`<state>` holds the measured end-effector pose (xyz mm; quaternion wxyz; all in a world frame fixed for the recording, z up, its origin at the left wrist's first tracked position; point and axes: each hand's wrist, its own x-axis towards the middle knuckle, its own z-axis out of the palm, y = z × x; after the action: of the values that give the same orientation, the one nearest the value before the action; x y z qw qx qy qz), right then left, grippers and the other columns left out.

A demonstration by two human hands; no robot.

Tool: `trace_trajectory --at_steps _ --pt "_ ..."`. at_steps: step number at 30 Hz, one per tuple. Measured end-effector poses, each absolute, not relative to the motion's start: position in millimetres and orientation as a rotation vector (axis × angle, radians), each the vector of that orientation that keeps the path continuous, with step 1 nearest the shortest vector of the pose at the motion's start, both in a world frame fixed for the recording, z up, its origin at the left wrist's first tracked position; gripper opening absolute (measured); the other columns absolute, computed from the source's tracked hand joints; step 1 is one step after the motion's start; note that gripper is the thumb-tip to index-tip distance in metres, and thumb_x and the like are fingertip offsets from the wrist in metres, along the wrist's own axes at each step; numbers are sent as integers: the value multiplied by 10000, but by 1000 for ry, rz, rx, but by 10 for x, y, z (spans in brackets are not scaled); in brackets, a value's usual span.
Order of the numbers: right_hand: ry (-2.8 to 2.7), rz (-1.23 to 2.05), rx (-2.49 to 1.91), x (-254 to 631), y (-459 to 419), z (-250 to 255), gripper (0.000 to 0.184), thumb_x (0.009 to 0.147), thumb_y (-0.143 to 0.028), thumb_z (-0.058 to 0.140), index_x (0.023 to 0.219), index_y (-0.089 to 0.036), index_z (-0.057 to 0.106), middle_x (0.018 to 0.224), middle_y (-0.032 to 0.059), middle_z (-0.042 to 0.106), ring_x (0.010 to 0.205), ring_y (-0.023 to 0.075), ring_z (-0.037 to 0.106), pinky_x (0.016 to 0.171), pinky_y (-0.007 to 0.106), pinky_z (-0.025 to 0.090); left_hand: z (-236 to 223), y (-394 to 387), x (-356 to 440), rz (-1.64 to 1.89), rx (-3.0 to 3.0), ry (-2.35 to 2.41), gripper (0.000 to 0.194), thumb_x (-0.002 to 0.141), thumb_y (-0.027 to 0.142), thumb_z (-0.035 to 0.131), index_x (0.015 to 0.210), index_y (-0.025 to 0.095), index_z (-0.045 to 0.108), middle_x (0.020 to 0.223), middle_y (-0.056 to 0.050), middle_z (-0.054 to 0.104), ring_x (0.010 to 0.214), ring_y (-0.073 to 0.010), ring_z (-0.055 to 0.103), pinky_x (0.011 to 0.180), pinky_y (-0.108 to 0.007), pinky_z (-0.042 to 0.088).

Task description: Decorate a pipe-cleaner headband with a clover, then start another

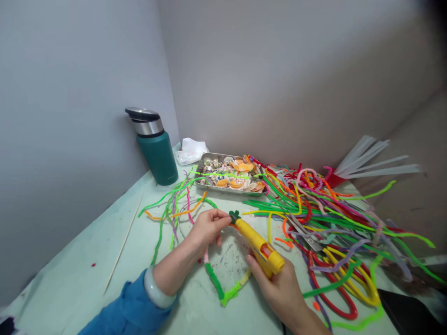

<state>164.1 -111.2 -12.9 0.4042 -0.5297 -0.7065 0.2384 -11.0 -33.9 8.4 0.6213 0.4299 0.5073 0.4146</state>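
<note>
One yellow plastic glue gun [254, 242] is gripped in the curled right hand [277, 291] and aimed at one small dark-green fuzzy piece [234, 214], which is pinched in the nearly closed left hand [208, 227], presumably to keep it steady, above the pale-green bench [82, 274].

single head-worn view, looking forward and down, close over a pale table [80, 279], facing a wall corner [168, 70]
</note>
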Motion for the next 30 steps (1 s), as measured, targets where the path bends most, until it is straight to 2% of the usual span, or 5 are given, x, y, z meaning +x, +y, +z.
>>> trace_trajectory --at_steps 30 --pt "-1781 632 -1341 1645 -1105 -155 152 832 -291 533 874 -160 596 774 50 658 710 184 633 653 266 491 96 -339 -101 947 1000 1169 215 682 297 640 764 121 548 644 19 578 271 -5 344 270 -163 297"
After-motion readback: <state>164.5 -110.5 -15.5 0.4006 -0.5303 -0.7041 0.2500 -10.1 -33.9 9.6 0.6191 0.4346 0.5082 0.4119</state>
